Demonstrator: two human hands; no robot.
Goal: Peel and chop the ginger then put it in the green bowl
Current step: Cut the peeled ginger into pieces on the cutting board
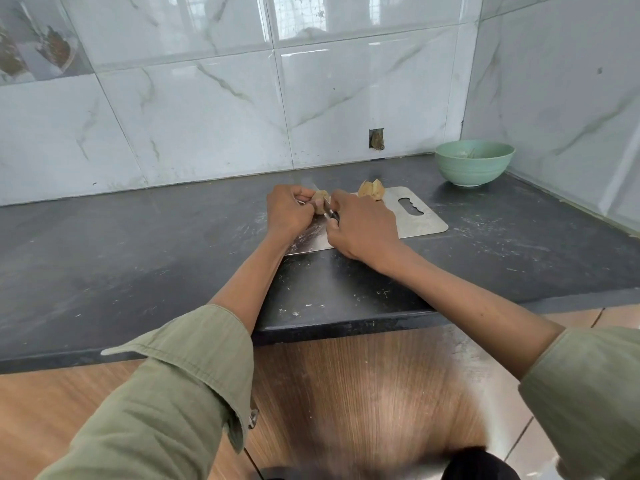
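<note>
Ginger: a small beige piece (321, 201) is between the two hands, just above the left part of the board.
Left hand: the left hand (289, 212) has its fingers curled around the ginger and grips it from the left side.
Right hand: the right hand (362, 226) is closed around a knife, with the back of the hand up.
Knife: the knife (330, 213) is mostly hidden; only a bit of dark handle and a short part of blade show at the ginger. I cannot tell if the blade is cutting in or only touching.
Second ginger: a bigger piece (371, 190) lies on the far edge of the board, apart from the hands, on the right.
Board: a thin metal board (420, 221) with a handle slot at its right end lies flat on the bench, and pale marks are on it near the hands.
Bowl: the green bowl (474, 168) stands upright in the far right corner of the bench, well apart from the board. Something small is inside, but it is not clear what.
Bench: the dark bench (138, 258) has white scratches and specks.
Wall: marbled white tiles (207, 116) are behind and at the right.
Sleeves: olive sleeves (180, 393) are pushed up on both forearms.
</note>
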